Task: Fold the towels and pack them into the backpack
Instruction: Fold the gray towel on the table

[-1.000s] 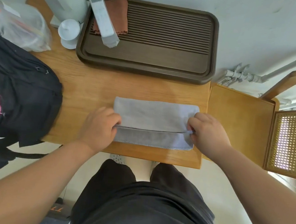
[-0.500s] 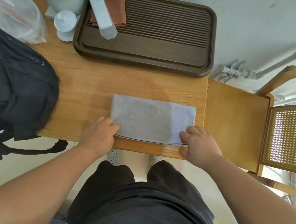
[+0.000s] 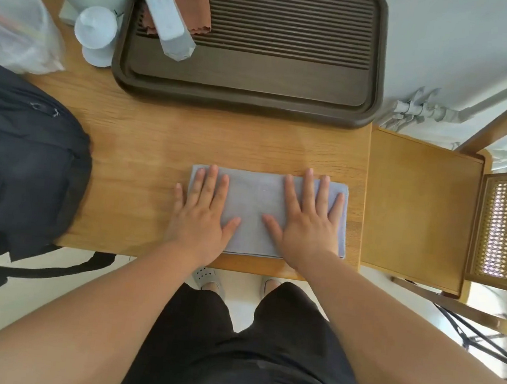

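A light grey towel (image 3: 254, 201), folded into a long rectangle, lies flat near the front edge of the wooden table (image 3: 144, 156). My left hand (image 3: 202, 214) rests palm down on its left end, fingers spread, the little finger on bare wood. My right hand (image 3: 306, 220) lies flat on the right half, fingers spread. Neither hand grips anything. The black backpack (image 3: 22, 163) sits at the table's left end, straps hanging over the front edge. A brown cloth (image 3: 198, 16) lies in the tray at the back.
A dark wooden slatted tray (image 3: 287, 80) fills the back of the table, with a grey box (image 3: 167, 13) leaning on it. A white jar (image 3: 96, 29) and a plastic bag (image 3: 16, 33) stand at the back left. A wooden chair (image 3: 421, 205) adjoins the right.
The top layer of the towel was drawn toward me to meet the front edge. Both hands then let go of the corners and now lie flat on the folded towel.
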`<move>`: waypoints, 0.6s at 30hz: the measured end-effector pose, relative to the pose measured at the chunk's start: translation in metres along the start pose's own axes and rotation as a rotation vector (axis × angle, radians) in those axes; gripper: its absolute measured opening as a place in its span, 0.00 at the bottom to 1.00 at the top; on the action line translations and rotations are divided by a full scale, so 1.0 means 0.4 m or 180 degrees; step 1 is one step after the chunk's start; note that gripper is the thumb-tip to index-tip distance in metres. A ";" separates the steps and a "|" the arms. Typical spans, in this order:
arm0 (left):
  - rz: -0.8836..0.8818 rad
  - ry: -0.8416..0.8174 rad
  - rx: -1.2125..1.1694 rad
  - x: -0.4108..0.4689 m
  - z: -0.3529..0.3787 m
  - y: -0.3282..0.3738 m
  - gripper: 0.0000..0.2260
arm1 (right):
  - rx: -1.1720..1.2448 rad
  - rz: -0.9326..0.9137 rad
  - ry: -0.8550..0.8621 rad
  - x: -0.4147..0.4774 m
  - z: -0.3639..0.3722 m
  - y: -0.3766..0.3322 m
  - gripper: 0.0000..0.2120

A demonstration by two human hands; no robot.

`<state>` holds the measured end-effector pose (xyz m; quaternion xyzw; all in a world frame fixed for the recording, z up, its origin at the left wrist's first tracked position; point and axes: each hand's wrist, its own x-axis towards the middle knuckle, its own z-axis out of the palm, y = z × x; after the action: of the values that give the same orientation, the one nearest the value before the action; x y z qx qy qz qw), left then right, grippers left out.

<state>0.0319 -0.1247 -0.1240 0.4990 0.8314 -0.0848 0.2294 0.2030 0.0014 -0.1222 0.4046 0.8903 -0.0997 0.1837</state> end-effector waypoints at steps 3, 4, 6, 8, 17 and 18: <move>0.0148 0.0045 0.0115 0.007 0.025 -0.032 0.37 | -0.0018 0.0018 0.0126 -0.007 0.025 0.040 0.42; 0.0175 0.0070 0.0100 0.008 0.030 -0.036 0.37 | 0.0000 0.0014 0.0156 -0.005 0.027 0.042 0.42; 0.0205 0.0106 0.0092 0.010 0.031 -0.038 0.37 | -0.0010 0.0010 0.0162 0.001 0.029 0.039 0.42; 0.0236 0.0058 0.0081 0.013 0.029 -0.038 0.37 | -0.0048 0.0014 0.0137 0.003 0.029 0.039 0.42; -0.0538 0.1074 -0.1433 -0.033 -0.029 -0.055 0.32 | 0.0122 -0.0230 0.0177 0.009 -0.011 -0.107 0.45; -0.0981 0.1013 -0.1734 -0.027 -0.035 -0.057 0.32 | 0.0123 -0.0209 0.0136 0.015 -0.003 -0.116 0.45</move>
<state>0.0125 -0.1393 -0.1086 0.2951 0.9144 0.1853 0.2061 0.1639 -0.0246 -0.1222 0.3807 0.9047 -0.1142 0.1535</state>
